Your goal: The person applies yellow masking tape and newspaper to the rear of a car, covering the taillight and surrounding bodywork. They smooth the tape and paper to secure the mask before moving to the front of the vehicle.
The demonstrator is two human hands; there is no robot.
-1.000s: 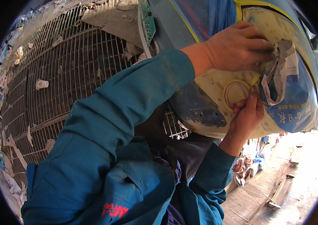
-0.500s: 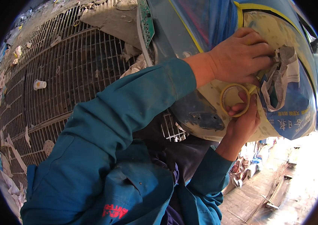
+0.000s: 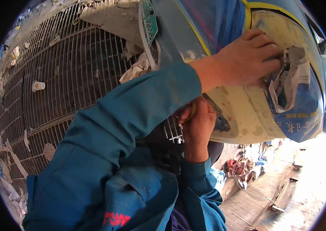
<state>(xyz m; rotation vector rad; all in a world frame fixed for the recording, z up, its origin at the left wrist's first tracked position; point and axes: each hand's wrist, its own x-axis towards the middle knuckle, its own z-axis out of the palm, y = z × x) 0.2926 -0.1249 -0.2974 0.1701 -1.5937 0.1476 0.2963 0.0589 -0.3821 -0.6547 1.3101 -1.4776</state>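
My left hand (image 3: 252, 57) lies against the car's sanded, beige-patched bumper (image 3: 243, 113). Its curled fingers meet the crumpled edge of the newspaper (image 3: 296, 69) that wraps the bumper's rounded end; the thumb is mostly hidden. Below my left forearm, my right hand (image 3: 200, 125) is closed on a roll of yellow masking tape (image 3: 193, 111). Only a sliver of the roll shows between the fingers. Yellow tape (image 3: 270, 6) borders the beige patch above, beside blue plastic film (image 3: 228, 30).
A green license plate (image 3: 149, 21) stands at the car's left edge. Metal floor grating (image 3: 74, 73) spreads to the left, with a small white cup (image 3: 38, 86) on it. Crumpled paper (image 3: 136, 70) lies by the bumper, more scraps (image 3: 240, 171) at lower right.
My right hand has moved the tape roll left and down, from beside my left hand to beneath my left forearm. My left hand stays nearly in place by the newspaper.
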